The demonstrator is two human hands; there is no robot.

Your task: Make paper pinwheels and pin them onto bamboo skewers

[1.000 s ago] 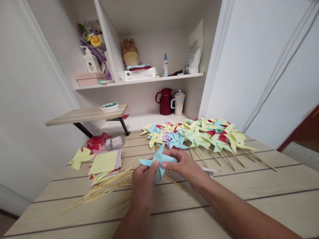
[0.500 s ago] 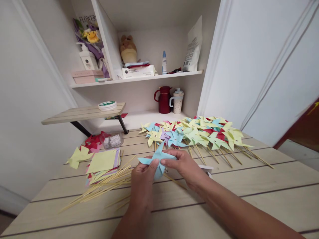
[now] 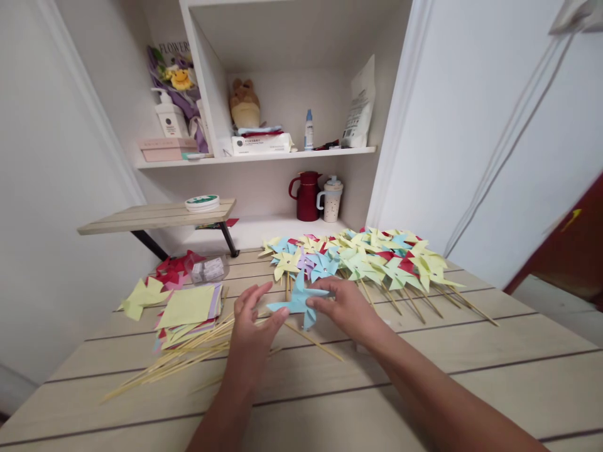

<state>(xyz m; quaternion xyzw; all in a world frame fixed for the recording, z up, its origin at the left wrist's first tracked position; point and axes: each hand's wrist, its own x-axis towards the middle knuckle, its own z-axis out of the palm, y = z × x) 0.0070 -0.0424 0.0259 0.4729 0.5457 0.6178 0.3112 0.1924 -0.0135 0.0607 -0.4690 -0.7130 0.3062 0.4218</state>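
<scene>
A light blue paper pinwheel (image 3: 300,300) is held up above the middle of the table. My right hand (image 3: 347,309) pinches its right blade between thumb and fingers. Just left of it, my left hand (image 3: 254,320) has its thumb and fingers apart, the thumb tip close to the left blade; whether it touches cannot be told. Below the pinwheel, a single thin wooden stick (image 3: 315,341) lies on the table. Several more loose sticks (image 3: 174,361) lie left of my left hand, beside a stack of coloured paper squares (image 3: 188,307).
Many finished pinwheels on sticks (image 3: 362,260) lie at the back right. At the left are a yellow-green folded paper (image 3: 142,297), red paper pieces (image 3: 176,269) and a clear plastic box (image 3: 208,269). A raised wooden stand (image 3: 160,215) and a red jug (image 3: 308,196) stand behind.
My left hand has let go of the blue pinwheel, opened and moved left. My right hand still holds it. The camera view has tilted slightly up.
</scene>
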